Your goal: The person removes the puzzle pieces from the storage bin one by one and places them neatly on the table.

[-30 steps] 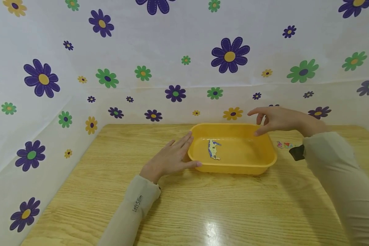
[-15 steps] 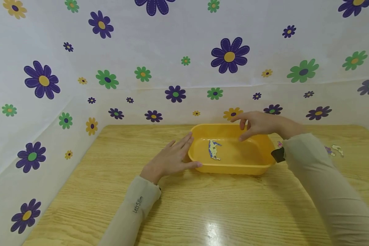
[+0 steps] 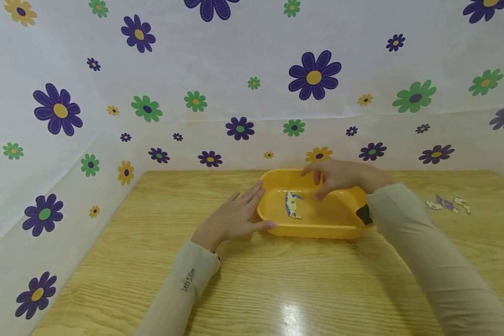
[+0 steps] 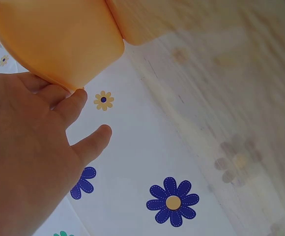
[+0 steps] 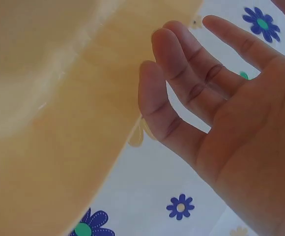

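A yellow plastic tub (image 3: 319, 232) stands on the table. On its floor, toward the left, lies a thin curved cut-out piece (image 3: 291, 205), cream with blue edges. My left hand (image 3: 233, 217) rests against the tub's left end, fingers straight along the outside and thumb at the near rim. In the left wrist view those fingers (image 4: 73, 105) touch the tub's wall. Over the tub's right half hovers my right hand (image 3: 340, 176), to the right of the piece and apart from it. Its fingers are loosely bent and, in the right wrist view, hold nothing (image 5: 182, 83).
Several small flat cut-out pieces (image 3: 447, 204), cream and purple, lie on the wooden table (image 3: 252, 280) to the right. A white cloth with printed flowers (image 3: 218, 65) hangs behind the table and along its left side.
My right hand has moved left and slightly down over the tub, and its sleeve no longer covers the pieces at the far right. The left hand, tub and piece inside stay put.
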The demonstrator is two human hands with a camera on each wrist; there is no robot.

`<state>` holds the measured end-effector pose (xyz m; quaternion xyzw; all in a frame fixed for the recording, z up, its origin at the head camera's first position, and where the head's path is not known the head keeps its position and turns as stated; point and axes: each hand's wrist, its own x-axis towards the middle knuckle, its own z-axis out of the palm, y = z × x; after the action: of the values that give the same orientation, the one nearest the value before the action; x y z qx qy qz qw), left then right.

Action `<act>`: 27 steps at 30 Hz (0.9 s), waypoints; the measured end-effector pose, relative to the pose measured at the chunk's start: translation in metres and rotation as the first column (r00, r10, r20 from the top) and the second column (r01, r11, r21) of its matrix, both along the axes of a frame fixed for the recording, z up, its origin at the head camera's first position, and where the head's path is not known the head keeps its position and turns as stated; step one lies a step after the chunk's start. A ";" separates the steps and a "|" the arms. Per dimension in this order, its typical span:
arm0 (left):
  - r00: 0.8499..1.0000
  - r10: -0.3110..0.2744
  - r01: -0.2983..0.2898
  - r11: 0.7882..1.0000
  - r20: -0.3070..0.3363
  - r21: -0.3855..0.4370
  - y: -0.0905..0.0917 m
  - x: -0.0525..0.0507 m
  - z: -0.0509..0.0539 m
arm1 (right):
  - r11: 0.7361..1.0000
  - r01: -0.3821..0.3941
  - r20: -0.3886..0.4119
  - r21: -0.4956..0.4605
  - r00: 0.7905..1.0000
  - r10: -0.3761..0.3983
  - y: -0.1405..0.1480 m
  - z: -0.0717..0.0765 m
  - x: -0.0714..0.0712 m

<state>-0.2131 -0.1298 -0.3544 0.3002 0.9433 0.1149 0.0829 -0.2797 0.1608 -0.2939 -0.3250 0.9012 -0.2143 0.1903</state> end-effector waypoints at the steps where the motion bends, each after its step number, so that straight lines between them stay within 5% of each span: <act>1: 1.000 0.000 0.000 1.000 0.002 0.004 0.000 0.000 0.000 | 1.000 -0.010 0.006 0.005 1.000 0.010 -0.002 -0.001 0.000; 13: 1.000 -0.005 0.005 1.000 0.001 0.007 -0.001 0.001 -0.001 | 0.993 -0.006 0.125 0.115 0.992 -0.009 -0.018 -0.019 -0.007; 27: 1.000 -0.010 0.009 1.000 0.008 0.015 -0.001 0.000 0.000 | 0.976 -0.048 0.137 0.212 0.990 0.019 -0.031 -0.031 -0.013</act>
<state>-0.2128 -0.1307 -0.3542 0.3047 0.9407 0.1226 0.0852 -0.2931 0.1298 -0.3249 -0.3023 0.8987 -0.1337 0.2883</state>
